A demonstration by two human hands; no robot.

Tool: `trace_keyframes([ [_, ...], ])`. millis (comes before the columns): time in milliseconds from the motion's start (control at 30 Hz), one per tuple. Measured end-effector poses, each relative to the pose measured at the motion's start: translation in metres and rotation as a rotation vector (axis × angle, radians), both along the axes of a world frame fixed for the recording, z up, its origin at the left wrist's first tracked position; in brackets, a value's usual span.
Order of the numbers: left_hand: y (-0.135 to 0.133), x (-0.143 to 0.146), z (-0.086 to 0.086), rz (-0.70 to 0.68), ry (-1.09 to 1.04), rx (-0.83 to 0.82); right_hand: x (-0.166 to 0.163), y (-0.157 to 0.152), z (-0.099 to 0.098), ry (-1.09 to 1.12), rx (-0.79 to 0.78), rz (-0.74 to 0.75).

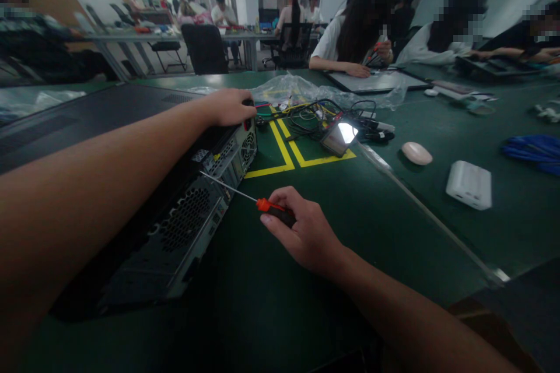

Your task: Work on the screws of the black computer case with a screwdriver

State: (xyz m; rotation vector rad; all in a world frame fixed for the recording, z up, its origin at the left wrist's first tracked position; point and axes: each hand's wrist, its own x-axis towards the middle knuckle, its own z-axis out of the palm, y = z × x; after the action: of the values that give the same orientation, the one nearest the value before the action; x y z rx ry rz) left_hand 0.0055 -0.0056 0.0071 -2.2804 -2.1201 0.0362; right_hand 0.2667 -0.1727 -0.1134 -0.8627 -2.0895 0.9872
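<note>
A black computer case [109, 122] lies on its side at the left, its metal back panel with vents and ports turned toward the right. My left hand [230, 106] is closed over the far corner of the case, and the case hides some of its fingers. In my right hand [306, 230] is a screwdriver [276, 211] with an orange and black handle, held between thumb and fingers. The long thin shaft points left, and its tip meets the upper edge of the back panel. I cannot make out a screw there.
Beyond the case lie tangled cables [315, 113], clear plastic wrap [289, 86] and a small device with a bright screen [340, 137]. A pink oval object [417, 153], a white box [469, 185] and a blue cable bundle [534, 150] are at the right. Several people work opposite.
</note>
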Motion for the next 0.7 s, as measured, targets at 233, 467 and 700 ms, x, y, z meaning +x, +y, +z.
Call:
trace_keyframes([
  [233, 0.0017, -0.0027, -0.0018, -0.008, -0.008, 0.011, -0.001, -0.0006, 0.0004, -0.005, -0.015, 0.001],
  [467, 0.0015, -0.0017, -0.0011, 0.0, -0.004, 0.001, -0.0023, 0.0007, 0.002, -0.02, 0.023, 0.01],
  [700, 0.0021, -0.0037, -0.0027, -0.005, -0.014, 0.007, -0.0004, -0.001, -0.0026, 0.005, -0.026, 0.004],
])
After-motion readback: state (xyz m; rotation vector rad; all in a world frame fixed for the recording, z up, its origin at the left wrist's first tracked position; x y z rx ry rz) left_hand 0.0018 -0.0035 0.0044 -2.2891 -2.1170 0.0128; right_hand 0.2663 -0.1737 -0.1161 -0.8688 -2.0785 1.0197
